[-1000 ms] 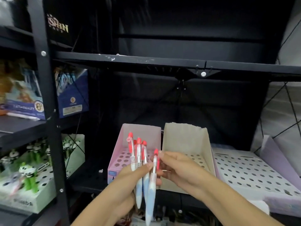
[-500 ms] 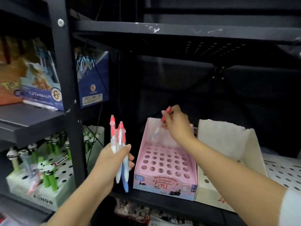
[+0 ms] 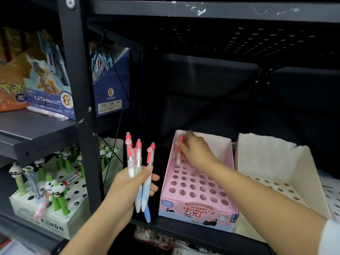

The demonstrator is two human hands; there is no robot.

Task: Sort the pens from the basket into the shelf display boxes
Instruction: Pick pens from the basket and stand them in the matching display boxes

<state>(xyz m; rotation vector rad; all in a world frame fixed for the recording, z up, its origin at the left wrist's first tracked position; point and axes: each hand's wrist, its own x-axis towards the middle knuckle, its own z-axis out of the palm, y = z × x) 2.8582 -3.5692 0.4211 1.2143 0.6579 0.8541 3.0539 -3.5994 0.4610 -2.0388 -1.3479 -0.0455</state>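
1. A panda pen box sits on the lower left shelf, past the black upright post.
2. The left hand grips three red-capped pens upright, fingers curled round them.
3. The right hand pinches one red-topped pen, tip down over the back holes of the pink display box.
4. A white display box stands just beside it.

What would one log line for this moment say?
right hand: lowering pen into pink box back row | left hand: holding three pens | white box: no pens visible
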